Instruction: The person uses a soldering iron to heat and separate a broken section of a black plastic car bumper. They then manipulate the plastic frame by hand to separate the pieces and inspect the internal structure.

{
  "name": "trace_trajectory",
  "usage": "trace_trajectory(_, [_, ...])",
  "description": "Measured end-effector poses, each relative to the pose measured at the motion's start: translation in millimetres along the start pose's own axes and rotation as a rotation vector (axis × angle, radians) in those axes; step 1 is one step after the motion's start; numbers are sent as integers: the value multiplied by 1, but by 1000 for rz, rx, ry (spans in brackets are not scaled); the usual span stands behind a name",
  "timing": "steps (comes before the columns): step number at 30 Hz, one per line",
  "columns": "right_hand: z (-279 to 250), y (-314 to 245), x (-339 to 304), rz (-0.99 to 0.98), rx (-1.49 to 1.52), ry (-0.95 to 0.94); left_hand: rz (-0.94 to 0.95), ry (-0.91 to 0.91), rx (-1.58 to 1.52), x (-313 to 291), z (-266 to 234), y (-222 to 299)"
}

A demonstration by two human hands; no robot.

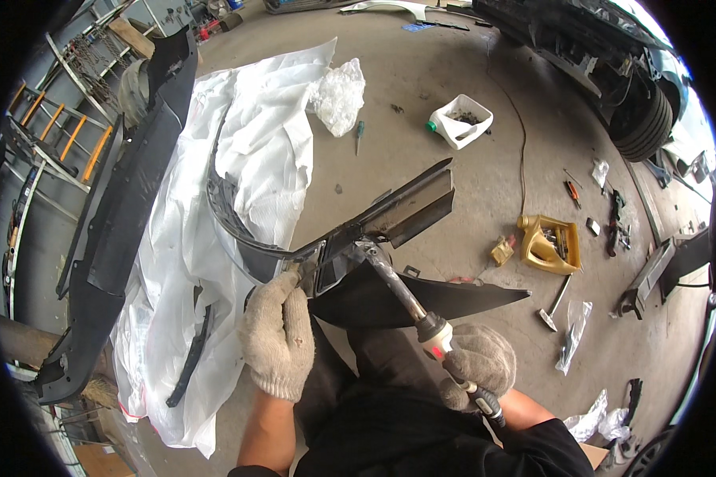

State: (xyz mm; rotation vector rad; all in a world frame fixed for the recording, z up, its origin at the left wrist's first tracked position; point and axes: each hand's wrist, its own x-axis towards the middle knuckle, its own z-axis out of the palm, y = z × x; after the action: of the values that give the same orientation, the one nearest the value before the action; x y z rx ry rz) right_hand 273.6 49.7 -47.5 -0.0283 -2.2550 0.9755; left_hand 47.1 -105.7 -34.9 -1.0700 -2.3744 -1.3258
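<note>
Tool tip: we cannot see where the metal-barrelled heat tool [412,304] meets the curved black plastic car trim panel [390,298].
Right hand [477,359]: the tool's handle hides our gloved fingers.
White cut-open plastic jug [460,121]: contents too small to tell.
Dark car [612,63]: cut off at the rim.

There is a single view, from a camera worn on the person's head. It looks steeply down over the chest and forearms onto the concrete floor [421,95], close enough that the gloved left hand [278,334] and right hand [477,362] fill the lower middle. The fisheye lens bends the edges and takes in a wide sweep, from a metal rack [56,135] at far left to a car tyre [648,119] at upper right.
</note>
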Motion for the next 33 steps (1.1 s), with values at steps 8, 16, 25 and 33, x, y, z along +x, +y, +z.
trace_trajectory(8, [-2, 2, 1, -32, -6, 6, 6, 10, 18, 2, -1, 3])
trace_trajectory(16, [-4, 5, -2, -31, -43, -24, 10, 2, 8, 3, -1, 4])
trace_trajectory(25, [-4, 8, -4, -51, -16, -26, 21, 16, 0, 0, 0, 2])
trace_trajectory(33, [-5, 5, 2, -66, -33, -23, 116, 40, -7, 4, 1, 2])
